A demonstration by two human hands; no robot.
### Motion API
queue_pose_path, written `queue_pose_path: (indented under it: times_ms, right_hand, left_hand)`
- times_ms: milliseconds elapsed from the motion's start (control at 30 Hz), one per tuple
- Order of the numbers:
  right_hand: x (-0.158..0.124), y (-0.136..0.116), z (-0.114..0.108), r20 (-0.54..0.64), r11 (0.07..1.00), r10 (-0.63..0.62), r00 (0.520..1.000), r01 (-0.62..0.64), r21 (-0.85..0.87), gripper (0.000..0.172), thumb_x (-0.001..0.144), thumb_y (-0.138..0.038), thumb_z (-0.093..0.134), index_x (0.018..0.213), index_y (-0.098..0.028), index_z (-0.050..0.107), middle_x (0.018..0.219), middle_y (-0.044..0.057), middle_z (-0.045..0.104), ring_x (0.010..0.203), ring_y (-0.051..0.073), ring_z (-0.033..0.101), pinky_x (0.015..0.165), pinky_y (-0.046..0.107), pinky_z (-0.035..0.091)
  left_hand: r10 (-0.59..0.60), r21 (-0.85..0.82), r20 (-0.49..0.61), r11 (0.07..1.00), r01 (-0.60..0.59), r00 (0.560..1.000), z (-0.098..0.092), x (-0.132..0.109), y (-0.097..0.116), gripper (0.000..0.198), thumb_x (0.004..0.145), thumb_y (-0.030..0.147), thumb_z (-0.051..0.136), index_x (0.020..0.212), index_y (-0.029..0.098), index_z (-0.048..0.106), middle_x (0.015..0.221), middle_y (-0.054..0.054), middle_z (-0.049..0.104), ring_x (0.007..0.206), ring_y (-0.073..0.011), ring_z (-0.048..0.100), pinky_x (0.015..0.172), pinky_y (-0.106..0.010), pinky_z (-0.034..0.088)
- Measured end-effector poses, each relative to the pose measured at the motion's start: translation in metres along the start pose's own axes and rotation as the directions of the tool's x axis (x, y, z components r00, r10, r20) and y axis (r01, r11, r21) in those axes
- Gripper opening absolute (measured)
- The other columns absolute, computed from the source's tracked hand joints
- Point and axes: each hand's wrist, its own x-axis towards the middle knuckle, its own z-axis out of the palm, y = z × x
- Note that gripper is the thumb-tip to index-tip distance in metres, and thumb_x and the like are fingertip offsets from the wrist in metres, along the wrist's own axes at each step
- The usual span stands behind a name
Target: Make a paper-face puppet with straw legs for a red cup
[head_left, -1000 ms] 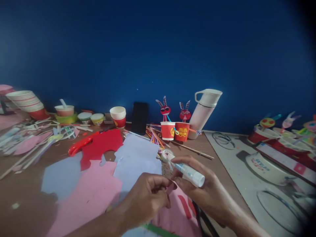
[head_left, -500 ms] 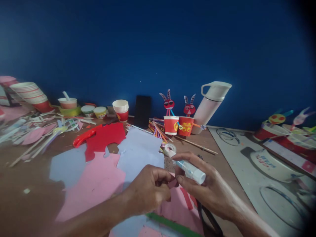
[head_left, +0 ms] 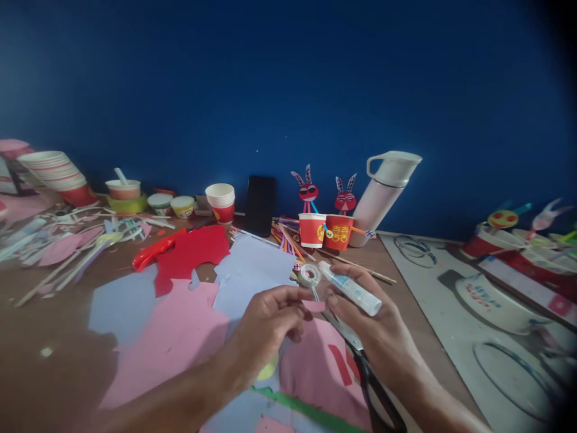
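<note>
My right hand (head_left: 374,319) is closed round a white glue stick (head_left: 354,291), its narrow end pointing up and to the left. My left hand (head_left: 274,319) has its fingertips closed at a small pink paper strip (head_left: 314,306), which spans the gap to my right fingertips. Below the hands lies a pink paper sheet (head_left: 311,367) with red paper strips (head_left: 339,364) on it. Scissors (head_left: 376,385) with black handles lie under my right hand. A roll of tape (head_left: 310,275) sits just beyond my fingers.
Red paper (head_left: 193,252), pale blue paper (head_left: 252,264) and pink paper (head_left: 180,331) spread leftward. Two red cups (head_left: 312,230) with rabbit-like figures and a leaning white flask (head_left: 383,198) stand at the back. A grey board (head_left: 433,288) carries a white bowl-shaped piece at right.
My hands have risen slightly and my left fingers have loosened and straightened. The pink strip and scissor blades now show between them. The glue stick has shifted a little to the right.
</note>
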Motion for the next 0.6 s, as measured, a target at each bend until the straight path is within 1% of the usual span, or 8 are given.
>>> queue_pose_path:
  times_ms: [100,200,267,367,467,600]
  right_hand:
    - [0.000,0.010,0.007,-0.064,0.989,0.018,0.998,-0.009,0.147,0.033,0.078,-0.032,0.067,0.107,-0.026,0.053,0.090,-0.001,0.068,0.080,0.014,0.062,0.069,0.022,0.049]
    - [-0.002,0.019,0.014,-0.076,0.967,0.045,0.996,-0.024,0.255,0.033,0.080,-0.033,0.066,0.109,-0.025,0.052,0.092,0.000,0.068,0.084,0.014,0.061,0.072,0.023,0.048]
    - [-0.004,0.021,0.019,-0.074,0.955,0.058,0.996,-0.033,0.296,0.033,0.080,-0.033,0.067,0.108,-0.025,0.052,0.095,0.001,0.067,0.086,0.016,0.061,0.075,0.025,0.048]
    - [-0.006,0.022,0.023,-0.077,0.952,0.078,0.994,-0.051,0.302,0.035,0.078,-0.034,0.068,0.108,-0.024,0.052,0.094,0.003,0.068,0.084,0.017,0.062,0.073,0.026,0.049]
    - [-0.007,0.022,0.025,-0.077,0.952,0.098,0.992,-0.071,0.299,0.035,0.078,-0.035,0.068,0.107,-0.024,0.051,0.087,0.000,0.067,0.078,0.015,0.061,0.069,0.024,0.049]
    - [-0.009,0.023,0.024,-0.079,0.971,0.111,0.991,-0.092,0.219,0.035,0.076,-0.036,0.068,0.105,-0.025,0.053,0.078,-0.003,0.063,0.074,0.014,0.059,0.065,0.022,0.048]
  left_hand:
    - [0.018,-0.128,-0.022,0.992,-0.020,1.000,0.006,-0.001,-0.008,0.021,0.068,0.020,0.059,0.087,0.013,0.066,0.073,-0.001,0.060,0.058,-0.0088,0.049,0.058,-0.023,0.039]
    - [0.029,-0.191,-0.034,0.981,-0.035,0.999,0.012,-0.003,-0.014,0.019,0.068,0.021,0.063,0.086,0.014,0.066,0.075,-0.001,0.059,0.061,-0.0095,0.048,0.059,-0.024,0.039]
    - [0.030,-0.220,-0.043,0.975,-0.039,0.999,0.014,-0.005,-0.015,0.017,0.069,0.022,0.066,0.084,0.014,0.064,0.073,-0.001,0.059,0.061,-0.0093,0.048,0.060,-0.024,0.039]
    - [0.033,-0.255,-0.055,0.966,-0.046,0.998,0.015,-0.005,-0.016,0.017,0.069,0.026,0.067,0.080,0.014,0.063,0.067,0.000,0.057,0.058,-0.0096,0.048,0.060,-0.025,0.039]
    - [0.009,-0.297,-0.067,0.955,-0.029,0.998,0.013,-0.003,-0.016,0.017,0.067,0.027,0.069,0.075,0.013,0.063,0.063,0.000,0.056,0.057,-0.0097,0.048,0.058,-0.024,0.039]
    - [-0.027,-0.335,-0.081,0.942,-0.002,0.996,0.010,-0.001,-0.014,0.018,0.064,0.027,0.072,0.070,0.013,0.062,0.060,0.001,0.055,0.057,-0.0096,0.048,0.057,-0.023,0.040]
